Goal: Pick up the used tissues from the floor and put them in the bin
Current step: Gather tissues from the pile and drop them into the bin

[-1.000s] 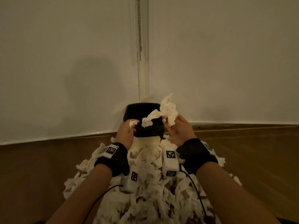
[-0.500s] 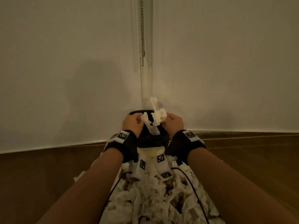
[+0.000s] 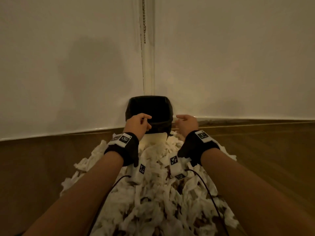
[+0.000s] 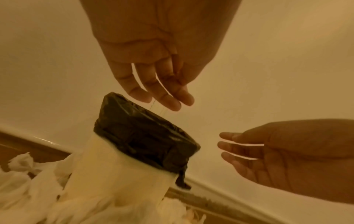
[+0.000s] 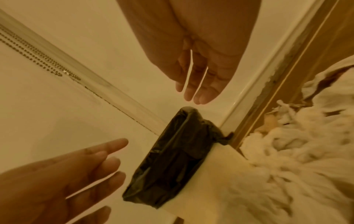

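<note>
1. Pale walls (image 3: pixel 68 65) meet in a corner above a wooden floor (image 3: pixel 264 150), and a bead chain (image 3: pixel 144 23) hangs down that corner.
2. Right in the corner stands the bin (image 3: pixel 154 139), cream-sided, with a black bag (image 3: pixel 150 109) folded over its rim.
3. The left hand (image 3: pixel 139 124) hovers at the near left edge of the bin's mouth, fingers loosely bent and parted, holding nothing; the left wrist view shows its fingertips (image 4: pixel 168 103) just above the bag's rim.
4. The right hand (image 3: pixel 186 123) hangs just beside the bin's right edge, fingers relaxed and spread, also with nothing in it; the right wrist view shows the black rim below its fingertips (image 5: pixel 199 95).
5. The two hands are apart, with the bin's opening between them.
6. The used tissues (image 3: pixel 153 193) lie in a large white heap on the floor below and behind both wrists, reaching up to the base of the bin.
7. Inside, the bin is too dark to make out.
</note>
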### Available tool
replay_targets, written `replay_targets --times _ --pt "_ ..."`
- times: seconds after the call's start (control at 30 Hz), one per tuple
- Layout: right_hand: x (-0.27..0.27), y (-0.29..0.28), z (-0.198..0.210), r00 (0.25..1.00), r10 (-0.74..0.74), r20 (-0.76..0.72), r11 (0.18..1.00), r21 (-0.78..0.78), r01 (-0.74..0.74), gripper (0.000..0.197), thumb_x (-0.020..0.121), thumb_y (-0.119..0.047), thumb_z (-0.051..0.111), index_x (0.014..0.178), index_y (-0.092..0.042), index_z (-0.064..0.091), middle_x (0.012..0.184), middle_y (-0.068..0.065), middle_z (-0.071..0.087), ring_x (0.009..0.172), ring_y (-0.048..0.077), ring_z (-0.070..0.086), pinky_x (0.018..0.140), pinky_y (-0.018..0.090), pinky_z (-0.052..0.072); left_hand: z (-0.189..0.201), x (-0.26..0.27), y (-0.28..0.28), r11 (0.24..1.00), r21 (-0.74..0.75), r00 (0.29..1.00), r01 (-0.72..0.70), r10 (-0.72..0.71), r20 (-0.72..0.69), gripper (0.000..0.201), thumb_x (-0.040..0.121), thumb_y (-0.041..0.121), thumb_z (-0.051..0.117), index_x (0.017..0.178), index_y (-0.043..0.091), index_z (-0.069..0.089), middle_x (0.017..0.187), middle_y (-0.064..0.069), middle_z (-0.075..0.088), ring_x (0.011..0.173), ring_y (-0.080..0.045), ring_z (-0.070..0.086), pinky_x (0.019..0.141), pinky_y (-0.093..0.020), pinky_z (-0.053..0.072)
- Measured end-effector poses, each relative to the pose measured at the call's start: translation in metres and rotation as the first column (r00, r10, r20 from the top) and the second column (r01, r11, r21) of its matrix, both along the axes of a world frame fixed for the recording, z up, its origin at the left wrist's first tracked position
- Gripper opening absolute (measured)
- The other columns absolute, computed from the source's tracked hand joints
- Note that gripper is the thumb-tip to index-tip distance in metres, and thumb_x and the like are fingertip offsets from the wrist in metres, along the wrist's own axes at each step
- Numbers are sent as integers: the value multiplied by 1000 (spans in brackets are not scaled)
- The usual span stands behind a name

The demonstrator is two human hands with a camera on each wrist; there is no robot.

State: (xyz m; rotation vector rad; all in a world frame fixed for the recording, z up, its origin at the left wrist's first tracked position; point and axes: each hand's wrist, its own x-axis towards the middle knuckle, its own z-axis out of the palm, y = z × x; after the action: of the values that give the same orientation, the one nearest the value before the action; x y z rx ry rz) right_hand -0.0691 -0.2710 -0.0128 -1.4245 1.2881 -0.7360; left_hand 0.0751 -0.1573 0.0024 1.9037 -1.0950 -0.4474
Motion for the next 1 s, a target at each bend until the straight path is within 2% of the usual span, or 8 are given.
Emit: replay_targets --times 0.17,0.3,0.43,0.63,0.73,0.8,0.9,1.0 --pt "-44 18 -28 982 57 -179 998 -6 -59 25 94 -20 49 108 -6 66 111 16 67 97 31 62 91 46 51 -26 -27 20 975 196 991 103 -118 63 25 96 16 39 103 21 62 74 8 66 78 -12 65 65 -22 49" --pt "-82 28 -55 941 100 -324 995 50 -89 21 94 -21 51 106 -12 66 114 13 67 101 26 63 93 42 51 -52 -57 34 894 387 955 227 -282 92 23 95 18 44 110 22 61 94 0 69 88 -17 63 79 -32 53" --pt "-116 35 -74 846 139 -515 990 66 -123 25 95 -22 52 112 -11 66 119 10 65 106 25 61 87 29 49 -78 -95 43 689 637 804 345 -568 179 31 97 19 41 125 17 55 125 -7 56 111 -24 54 92 -32 45" --pt "-143 52 -89 724 202 -660 979 110 -173 27 95 -19 46 93 -6 70 101 15 67 89 29 62 80 36 51 -124 -132 58 425 852 562 306 -803 199 47 94 31 51 138 30 36 149 -10 23 127 -32 39 101 -40 39" --pt "-145 59 -94 697 257 -670 965 143 -219 27 96 -19 45 113 -11 64 115 9 63 103 27 59 83 32 47 -140 -135 59 354 900 519 254 -835 182 52 93 33 49 141 33 31 154 -8 10 133 -35 31 105 -43 35" --pt "-144 61 -96 661 288 -693 952 136 -273 28 96 -21 46 114 -11 63 117 10 62 106 27 58 87 33 47 -147 -135 58 356 906 526 230 -828 192 45 94 29 44 138 25 39 150 -9 23 130 -31 37 104 -41 37" --pt "-139 64 -100 634 306 -710 938 113 -327 30 98 -22 43 110 -10 66 112 12 65 101 28 61 87 35 50 -148 -136 48 363 904 501 225 -839 213 30 97 26 42 121 12 53 128 -11 49 114 -28 52 96 -37 45" --pt "-133 65 -106 580 329 -745 919 111 -379 29 96 -19 45 117 -12 64 118 11 63 106 28 59 93 38 50 -139 -132 32 382 898 594 219 -782 188 27 97 15 39 115 6 57 121 -13 56 108 -27 56 92 -33 45"
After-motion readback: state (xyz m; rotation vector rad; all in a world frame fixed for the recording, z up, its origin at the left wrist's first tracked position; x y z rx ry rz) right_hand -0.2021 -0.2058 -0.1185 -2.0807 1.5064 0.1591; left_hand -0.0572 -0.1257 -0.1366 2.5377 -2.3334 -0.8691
